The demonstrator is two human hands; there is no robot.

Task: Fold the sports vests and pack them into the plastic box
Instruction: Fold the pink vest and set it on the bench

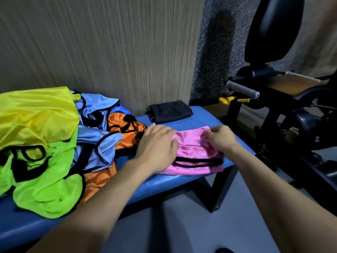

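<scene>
A pink vest [193,152] with black trim lies partly folded on the right end of the blue bench [164,185]. My left hand [156,147] presses flat on its left side, fingers straight. My right hand [221,138] pinches a fold of the pink fabric near its upper right edge. A folded black vest [170,111] sits behind them by the wall. To the left lies a loose heap: orange vest [125,130], light blue vest [96,128], lime green vest [47,179], yellow vest [36,114]. No plastic box is in view.
The wood-grain wall panel [109,52] stands right behind the bench. A black gym machine [284,99] with a grey handle and yellow knobs crowds the right side. Grey floor [182,225] lies below the bench's front edge.
</scene>
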